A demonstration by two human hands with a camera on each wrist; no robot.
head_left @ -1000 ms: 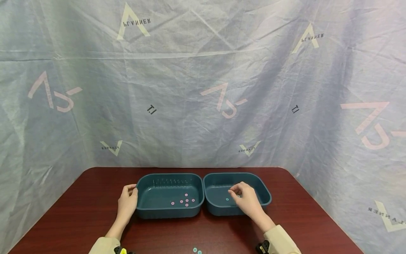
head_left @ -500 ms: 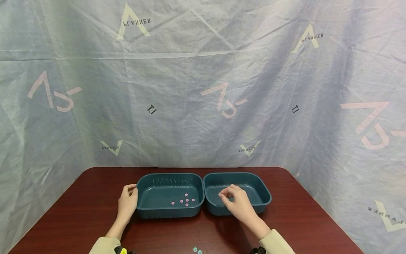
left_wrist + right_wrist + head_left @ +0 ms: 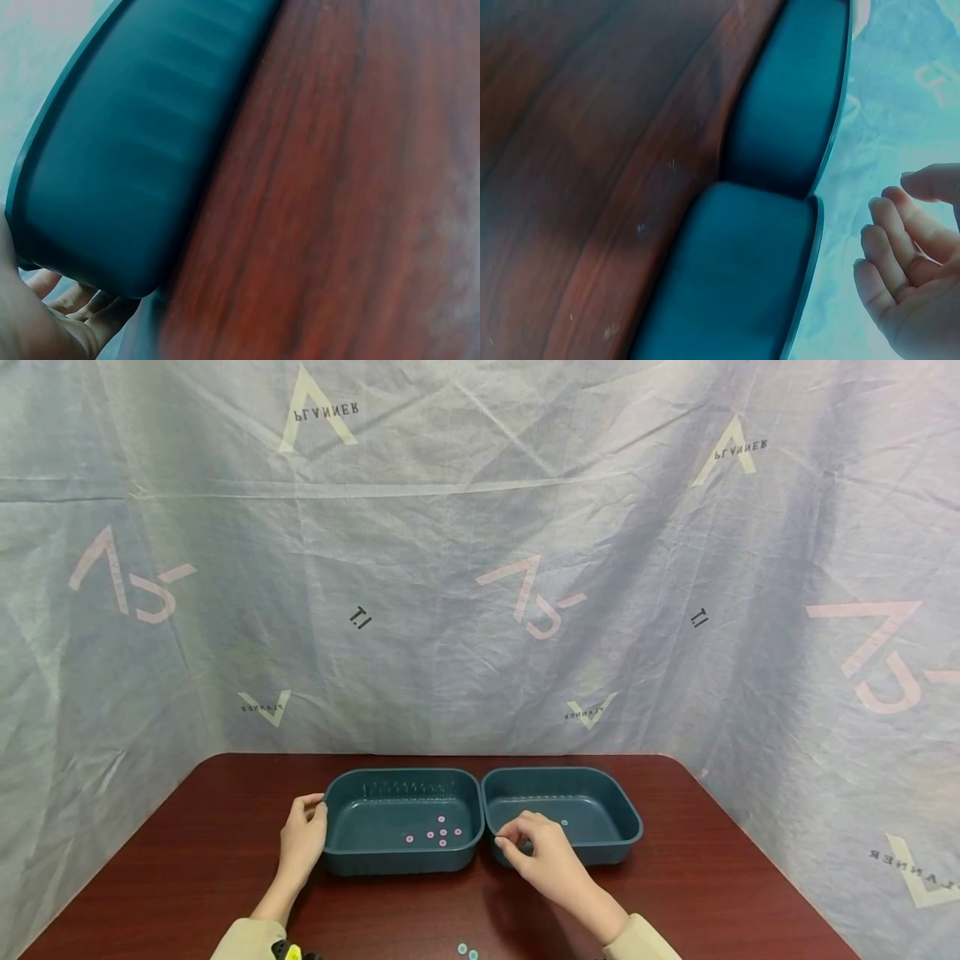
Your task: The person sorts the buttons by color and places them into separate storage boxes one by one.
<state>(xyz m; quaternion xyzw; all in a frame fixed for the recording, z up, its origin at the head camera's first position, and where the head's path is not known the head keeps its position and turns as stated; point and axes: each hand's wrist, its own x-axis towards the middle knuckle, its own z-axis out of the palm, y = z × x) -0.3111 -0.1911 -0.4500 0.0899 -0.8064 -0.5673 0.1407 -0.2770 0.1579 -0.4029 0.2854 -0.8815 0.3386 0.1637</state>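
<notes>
Two dark teal trays stand side by side on the table. My left hand point(image 3: 302, 835) holds the left end of the left tray point(image 3: 397, 862), its fingers bent against the outer wall point(image 3: 112, 172). Several small pink buttons point(image 3: 443, 832) lie in that tray's right half. My right hand point(image 3: 543, 852) is over the front left corner of the right tray point(image 3: 600, 853), thumb and forefinger tips close together. In the right wrist view, nothing shows between these fingertips point(image 3: 889, 193). A pale green button point(image 3: 564, 822) lies in the right tray; the hand hides part of its floor.
Two pale green buttons point(image 3: 462, 949) lie on the red-brown table point(image 3: 405, 918) near its front, between my forearms. A grey printed cloth point(image 3: 450, 677) hangs behind the table and along both sides.
My right hand has moved left and toward me, from over the middle of the right tray to its front left corner. The left hand and the pink buttons stay in place.
</notes>
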